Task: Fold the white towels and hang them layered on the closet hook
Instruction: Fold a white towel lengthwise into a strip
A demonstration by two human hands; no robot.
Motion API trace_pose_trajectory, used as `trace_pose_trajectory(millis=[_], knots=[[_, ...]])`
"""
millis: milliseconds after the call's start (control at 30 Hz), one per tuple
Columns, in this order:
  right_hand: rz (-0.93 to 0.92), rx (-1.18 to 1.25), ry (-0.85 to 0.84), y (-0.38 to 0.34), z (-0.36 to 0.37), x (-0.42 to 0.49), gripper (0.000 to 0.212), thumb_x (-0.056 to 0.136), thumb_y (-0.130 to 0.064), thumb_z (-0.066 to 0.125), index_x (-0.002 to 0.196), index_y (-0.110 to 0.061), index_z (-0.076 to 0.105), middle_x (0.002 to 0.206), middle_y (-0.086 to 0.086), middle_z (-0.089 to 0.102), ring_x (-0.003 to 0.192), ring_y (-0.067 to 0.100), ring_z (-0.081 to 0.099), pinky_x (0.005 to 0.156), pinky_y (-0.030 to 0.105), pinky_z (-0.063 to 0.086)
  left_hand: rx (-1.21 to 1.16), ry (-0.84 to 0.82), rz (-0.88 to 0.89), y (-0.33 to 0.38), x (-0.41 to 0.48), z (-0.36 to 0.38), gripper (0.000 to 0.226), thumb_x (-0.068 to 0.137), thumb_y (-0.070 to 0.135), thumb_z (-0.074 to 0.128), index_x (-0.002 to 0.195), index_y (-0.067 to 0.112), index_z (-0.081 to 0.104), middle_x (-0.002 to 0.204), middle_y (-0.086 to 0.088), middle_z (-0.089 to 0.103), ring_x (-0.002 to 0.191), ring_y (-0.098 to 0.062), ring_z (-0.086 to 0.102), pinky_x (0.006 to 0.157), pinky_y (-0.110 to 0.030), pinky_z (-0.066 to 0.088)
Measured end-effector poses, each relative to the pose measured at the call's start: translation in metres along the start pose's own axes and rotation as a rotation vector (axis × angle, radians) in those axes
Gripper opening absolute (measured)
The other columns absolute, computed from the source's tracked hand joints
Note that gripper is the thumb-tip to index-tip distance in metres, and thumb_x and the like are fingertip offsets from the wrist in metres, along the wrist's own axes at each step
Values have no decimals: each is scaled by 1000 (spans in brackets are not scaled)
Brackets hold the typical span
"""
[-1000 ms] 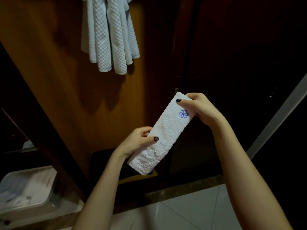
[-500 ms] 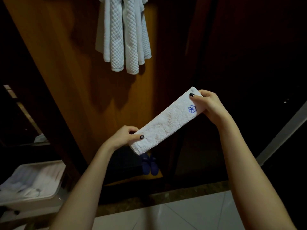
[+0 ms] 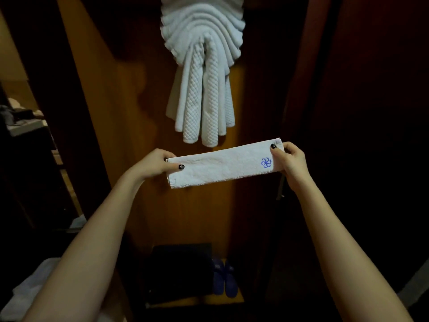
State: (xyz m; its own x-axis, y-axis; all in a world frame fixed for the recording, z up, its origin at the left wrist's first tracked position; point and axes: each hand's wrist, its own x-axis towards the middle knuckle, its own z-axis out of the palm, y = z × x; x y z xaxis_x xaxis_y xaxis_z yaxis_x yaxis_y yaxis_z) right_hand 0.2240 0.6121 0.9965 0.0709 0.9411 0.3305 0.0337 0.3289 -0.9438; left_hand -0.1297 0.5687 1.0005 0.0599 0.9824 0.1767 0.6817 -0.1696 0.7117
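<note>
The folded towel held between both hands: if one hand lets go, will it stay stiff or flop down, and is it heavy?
Probably floppy: the folded towel looks straight only because the left hand and right hand pinch its ends. Likely light, since thumb-and-finger pinches carry it. Its fluffy surface should hardly slip.

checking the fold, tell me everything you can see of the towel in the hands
The folded white towel is a long narrow strip of terry-like cloth with a blue pinwheel logo near its right end. It is held nearly level, right end slightly higher, below the hanging towels. The left hand pinches one end, the right hand the other.
</note>
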Motion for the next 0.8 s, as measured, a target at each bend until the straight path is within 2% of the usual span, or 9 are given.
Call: trace_pose_trajectory(millis=[100, 200, 300, 500, 567, 667, 700, 767, 800], knots=[[-60, -2, -9, -14, 11, 30, 10, 94, -13, 62, 84, -16, 60, 83, 5, 68, 67, 12, 69, 57, 27, 56, 8, 49, 7, 15, 19, -27, 14, 86, 18, 74, 77, 8, 70, 66, 1, 58, 62, -10, 49, 60, -24, 36], [-109, 1, -10, -26, 25, 60, 12, 94, -13, 62, 83, -17, 59, 83, 4, 67, 66, 9, 69, 58, 27, 57, -14, 88, 27, 27, 38, -53, 12, 87, 16, 73, 78, 14, 65, 60, 9, 56, 56, -5, 49, 52, -19, 35], [-174, 27, 6, -43, 41, 95, 14, 94, -13, 62, 82, -18, 59, 84, 5, 66, 72, 16, 66, 68, 36, 56, -63, 173, 85, 38, 59, -80, 9, 89, 17, 69, 84, 15, 62, 66, 6, 56, 60, -8, 50, 52, -20, 37], [-360, 118, 2, -95, 72, 171, 11, 93, -12, 64, 83, -17, 61, 85, 10, 63, 81, 25, 63, 75, 45, 52, -220, 383, 229, 58, 114, -131, 6, 90, 19, 69, 90, 16, 63, 79, 3, 65, 64, -3, 60, 56, -18, 48], [-430, 151, 4, -113, 80, 197, 6, 92, -9, 64, 94, -15, 63, 91, 10, 65, 84, 26, 62, 79, 46, 53, -263, 437, 272, 66, 137, -148, 9, 90, 20, 68, 93, 14, 63, 83, -1, 64, 71, -9, 60, 61, -23, 46], [-528, 201, -13, -140, 92, 232, 40, 92, -1, 61, 129, -17, 56, 111, -2, 64, 90, 13, 66, 80, 32, 57, -310, 515, 337, 81, 174, -175, 6, 92, 18, 66, 90, 14, 62, 84, -6, 59, 75, -13, 56, 63, -27, 42], [-546, 218, -33, -149, 96, 244, 46, 92, 2, 58, 134, -18, 54, 115, -7, 62, 94, 10, 66, 82, 29, 57, -321, 555, 362, 87, 186, -184, 8, 93, 16, 65, 87, 14, 61, 80, -3, 59, 72, -10, 55, 62, -25, 40], [-542, 254, -78, -164, 103, 264, 46, 92, 7, 52, 132, -14, 57, 115, 2, 65, 95, 16, 65, 83, 34, 54, -338, 633, 394, 98, 205, -200, 17, 93, 16, 64, 78, 16, 57, 65, 13, 57, 59, -1, 50, 55, -18, 37], [-540, 264, -93, -171, 106, 274, 44, 92, 9, 49, 130, -11, 59, 112, 7, 65, 88, 18, 64, 78, 34, 54, -354, 656, 405, 103, 215, -208, 19, 94, 17, 64, 76, 18, 57, 62, 14, 56, 58, 0, 50, 54, -18, 37]])
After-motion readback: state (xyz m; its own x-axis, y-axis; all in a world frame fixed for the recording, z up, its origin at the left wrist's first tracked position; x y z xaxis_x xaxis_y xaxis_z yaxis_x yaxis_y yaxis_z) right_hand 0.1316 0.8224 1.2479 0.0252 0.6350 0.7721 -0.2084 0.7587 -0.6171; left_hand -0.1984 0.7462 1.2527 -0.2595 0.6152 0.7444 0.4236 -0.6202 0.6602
